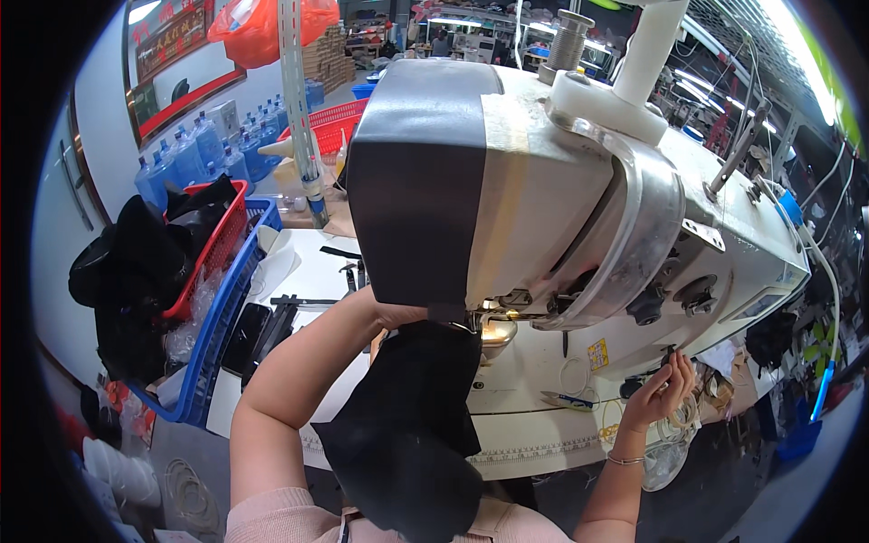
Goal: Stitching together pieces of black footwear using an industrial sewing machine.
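Observation:
A large white sewing machine (552, 208) with a dark grey end cover fills the middle. Below its needle area hangs a black piece of material (407, 416), which drapes over the table's front edge toward my lap. My left hand (398, 315) reaches to the top of this piece under the machine head; its fingers are hidden. On the right, my right hand (663, 391) is raised beside a small black lever (669, 350) on the machine's underside. Its fingers are bent and slightly apart, the fingertips at or close to the lever; contact is hard to make out.
Yellow-and-blue-handled snips (568, 400) lie on the machine bed. At left, a blue basket (210, 348) and a red basket (210, 258) hold black pieces (140, 249). A phone (244, 337) lies on the table beside them. An upright pole (295, 109) stands behind.

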